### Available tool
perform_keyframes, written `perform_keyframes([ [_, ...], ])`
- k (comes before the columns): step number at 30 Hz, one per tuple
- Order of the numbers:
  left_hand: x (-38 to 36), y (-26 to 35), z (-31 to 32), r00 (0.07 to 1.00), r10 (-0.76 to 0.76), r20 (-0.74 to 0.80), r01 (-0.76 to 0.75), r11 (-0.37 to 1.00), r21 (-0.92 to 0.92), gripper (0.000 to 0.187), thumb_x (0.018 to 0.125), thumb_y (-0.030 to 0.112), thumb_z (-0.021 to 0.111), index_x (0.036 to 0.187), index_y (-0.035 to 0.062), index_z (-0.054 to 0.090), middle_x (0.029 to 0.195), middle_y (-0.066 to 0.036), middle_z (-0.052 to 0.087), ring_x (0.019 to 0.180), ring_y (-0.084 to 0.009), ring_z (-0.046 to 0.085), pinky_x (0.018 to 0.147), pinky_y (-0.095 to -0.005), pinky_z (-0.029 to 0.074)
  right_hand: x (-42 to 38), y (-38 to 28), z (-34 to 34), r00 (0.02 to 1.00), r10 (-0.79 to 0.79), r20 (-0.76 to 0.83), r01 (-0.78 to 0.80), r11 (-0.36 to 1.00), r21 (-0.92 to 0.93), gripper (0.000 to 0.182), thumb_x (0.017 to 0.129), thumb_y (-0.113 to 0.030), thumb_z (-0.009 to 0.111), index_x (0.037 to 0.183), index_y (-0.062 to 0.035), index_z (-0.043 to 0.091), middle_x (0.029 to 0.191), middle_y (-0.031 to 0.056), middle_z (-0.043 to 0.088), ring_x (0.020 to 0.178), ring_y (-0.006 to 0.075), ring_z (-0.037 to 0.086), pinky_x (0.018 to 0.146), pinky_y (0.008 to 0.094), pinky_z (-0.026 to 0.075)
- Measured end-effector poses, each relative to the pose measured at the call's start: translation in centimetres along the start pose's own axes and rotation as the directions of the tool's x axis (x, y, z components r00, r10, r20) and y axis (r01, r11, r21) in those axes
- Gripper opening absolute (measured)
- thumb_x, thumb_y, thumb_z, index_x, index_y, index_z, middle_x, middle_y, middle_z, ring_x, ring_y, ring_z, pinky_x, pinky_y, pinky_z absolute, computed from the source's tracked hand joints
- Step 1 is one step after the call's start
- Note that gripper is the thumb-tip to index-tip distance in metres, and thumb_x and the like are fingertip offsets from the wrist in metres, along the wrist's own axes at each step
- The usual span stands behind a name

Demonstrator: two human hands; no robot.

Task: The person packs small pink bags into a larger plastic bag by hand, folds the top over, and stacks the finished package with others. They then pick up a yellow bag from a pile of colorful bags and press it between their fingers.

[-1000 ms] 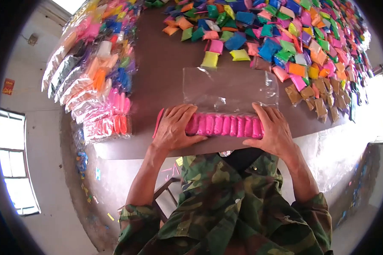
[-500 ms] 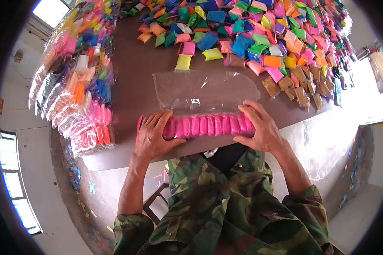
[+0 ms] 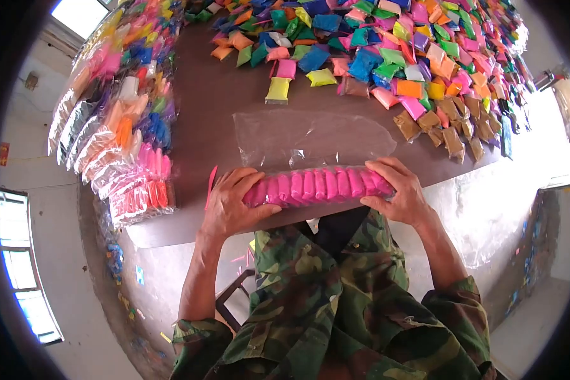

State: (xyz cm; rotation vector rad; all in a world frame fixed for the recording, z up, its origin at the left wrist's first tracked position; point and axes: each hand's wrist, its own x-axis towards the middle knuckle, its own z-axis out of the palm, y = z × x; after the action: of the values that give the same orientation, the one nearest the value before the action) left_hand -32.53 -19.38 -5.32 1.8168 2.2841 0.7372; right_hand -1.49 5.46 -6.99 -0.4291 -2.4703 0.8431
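A row of bright pink packets (image 3: 320, 185) lies side by side in a clear plastic bag, near the front edge of the brown table (image 3: 202, 126). The bag's loose transparent part (image 3: 310, 136) spreads flat beyond the row. My left hand (image 3: 234, 197) grips the row's left end, thumb along the near side and fingers over the far side. At the right end, my right hand (image 3: 399, 190) holds the row the same way. A thin pink strip (image 3: 211, 183) shows just left of my left hand.
Stacked clear bags of coloured packets (image 3: 130, 139) line the table's left side. Loose multicoloured packets (image 3: 361, 63) cover its far and right parts, with brown ones (image 3: 453, 142) at the right edge. A yellow packet (image 3: 277, 90) lies beyond the plastic bag. A dark chair frame (image 3: 234, 297) stands below.
The camera view has shifted slightly. The pink row now tilts a little, its right end farther from the table's front edge, with both hands still on its ends.
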Motion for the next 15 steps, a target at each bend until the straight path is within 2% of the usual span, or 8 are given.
perform_keyframes([
  [4,0.1,-0.4,-0.3,1.0,0.004,0.007,-0.003,0.998,-0.058,0.081,0.073,0.056,0.093,0.124,-0.0034,0.074,0.121,-0.022,0.075,0.116,-0.0383,0.071,0.101,-0.0482,0.056,0.2,0.0,-0.2,0.999,0.04,0.012,-0.04,0.999,0.016,0.064,0.083,-0.036,0.093,0.133,-0.0034,0.07,0.129,0.0194,0.07,0.115,0.0379,0.072,0.097,0.0458,0.059],
  [7,0.3,-0.7,-0.6,0.999,-0.05,-0.023,0.046,0.987,-0.156,0.079,0.075,0.058,0.092,0.123,-0.0025,0.075,0.116,-0.022,0.076,0.114,-0.0374,0.073,0.098,-0.0473,0.057,0.2,0.2,-0.1,0.995,0.1,0.009,-0.1,0.992,0.074,0.061,0.084,-0.036,0.092,0.13,-0.0019,0.071,0.129,0.0195,0.07,0.116,0.0378,0.072,0.097,0.0454,0.059],
  [10,0.4,-1.0,-0.5,0.999,-0.03,-0.042,0.026,0.995,-0.093,0.076,0.077,0.06,0.09,0.121,-0.0008,0.075,0.111,-0.021,0.077,0.108,-0.0362,0.076,0.092,-0.0446,0.059,0.5,-0.1,0.0,0.994,0.105,-0.024,-0.102,0.992,0.077,0.057,0.085,-0.036,0.091,0.126,-0.0004,0.072,0.127,0.019,0.069,0.116,0.0369,0.07,0.098,0.0449,0.057],
  [13,0.6,-0.6,-0.7,0.991,-0.125,-0.038,0.116,0.977,-0.179,0.068,0.081,0.056,0.09,0.116,-0.0001,0.075,0.108,-0.02,0.078,0.101,-0.0352,0.077,0.087,-0.0425,0.061,0.8,0.0,0.0,0.991,0.124,-0.042,-0.12,0.99,0.079,0.052,0.086,-0.036,0.09,0.12,0.0007,0.075,0.125,0.0177,0.067,0.117,0.0345,0.068,0.1,0.0439,0.055],
  [15,0.7,-0.5,-0.7,0.99,-0.124,-0.063,0.11,0.976,-0.187,0.06,0.085,0.051,0.089,0.113,-0.0003,0.075,0.103,-0.019,0.078,0.095,-0.0325,0.078,0.082,-0.0407,0.061,1.2,-0.1,-0.1,0.987,0.154,-0.043,-0.149,0.985,0.091,0.049,0.087,-0.035,0.089,0.117,0.0013,0.076,0.124,0.0168,0.066,0.116,0.0327,0.066,0.1,0.0429,0.054],
])
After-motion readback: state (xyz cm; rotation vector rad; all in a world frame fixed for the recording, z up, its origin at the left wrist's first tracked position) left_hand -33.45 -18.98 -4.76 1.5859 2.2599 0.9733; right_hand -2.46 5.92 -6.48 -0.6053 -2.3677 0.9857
